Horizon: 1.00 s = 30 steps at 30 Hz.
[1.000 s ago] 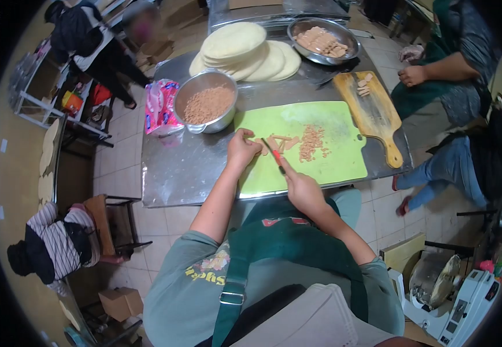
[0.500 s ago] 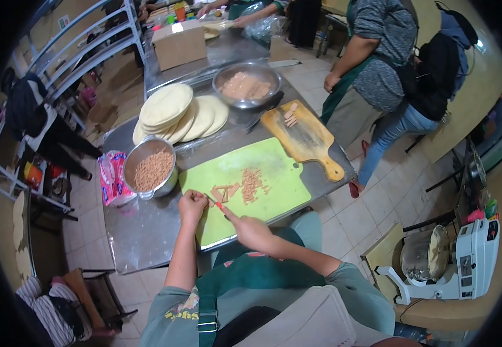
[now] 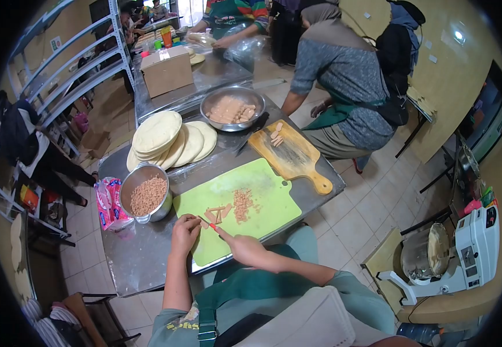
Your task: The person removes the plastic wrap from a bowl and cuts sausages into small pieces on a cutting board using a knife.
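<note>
My right hand [image 3: 246, 247] is closed round the handle of a knife [image 3: 209, 223] with a red section near the blade. At the left edge of the green cutting board [image 3: 262, 215], my left hand [image 3: 186, 231] has its fingers pressed together at a small pinkish piece [image 3: 203, 224], next to the blade. Beside the knife lie several pink strips [image 3: 218, 213]. A heap of finely chopped bits [image 3: 242, 205] rests near the board's middle. Left of the board stands a metal pot [image 3: 166, 203] holding chopped pieces, with a pink package [image 3: 108, 205] next to it.
Stacked flatbreads [image 3: 157, 132] lie behind the pot. A metal bowl [image 3: 207, 110] of pink pieces stands at the back. The wooden board [image 3: 297, 161] carries small slices at the right. A person [image 3: 343, 75] leans beside the table; a box [image 3: 167, 72] sits farther back.
The view has shifted upward and rightward, so the table sits lower and farther left. The person at the right now leans toward the table. My hands stay together at the board with the knife.
</note>
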{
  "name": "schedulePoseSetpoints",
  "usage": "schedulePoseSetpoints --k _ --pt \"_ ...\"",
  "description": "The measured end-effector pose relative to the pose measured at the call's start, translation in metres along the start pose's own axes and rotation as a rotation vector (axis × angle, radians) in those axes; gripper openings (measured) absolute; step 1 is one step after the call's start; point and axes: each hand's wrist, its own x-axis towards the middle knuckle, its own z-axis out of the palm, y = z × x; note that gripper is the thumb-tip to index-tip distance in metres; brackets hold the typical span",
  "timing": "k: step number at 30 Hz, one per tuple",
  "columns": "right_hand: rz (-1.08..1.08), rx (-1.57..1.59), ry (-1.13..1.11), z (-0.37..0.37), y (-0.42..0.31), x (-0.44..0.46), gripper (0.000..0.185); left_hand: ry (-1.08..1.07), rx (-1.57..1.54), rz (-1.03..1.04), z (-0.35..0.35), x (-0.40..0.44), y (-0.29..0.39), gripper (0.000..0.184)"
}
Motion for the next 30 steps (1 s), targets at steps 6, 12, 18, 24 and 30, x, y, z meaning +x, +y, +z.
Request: schedulePoseSetpoints --k 6,12,18,24,30 --pt "0.012 0.026 -0.007 0.0 0.002 0.001 0.062 0.0 0.162 0.154 0.004 0.005 -0.003 0.016" --pt "0.036 0.111 -0.025 0.003 0.007 0.003 0.059 0.047 0.212 0.225 0.008 0.006 -0.005 0.012" --pt "0.029 0.152 -0.023 0.006 0.013 0.004 0.052 0.093 0.255 0.262 0.012 0.003 -0.007 0.012" --pt "0.036 0.223 -0.027 0.005 0.016 0.005 0.048 0.107 0.274 0.263 0.013 0.003 -0.004 0.011" --pt "-0.016 0.217 0.032 0.015 0.023 0.008 0.056 0.095 0.256 0.23 0.015 0.002 -0.009 0.011"
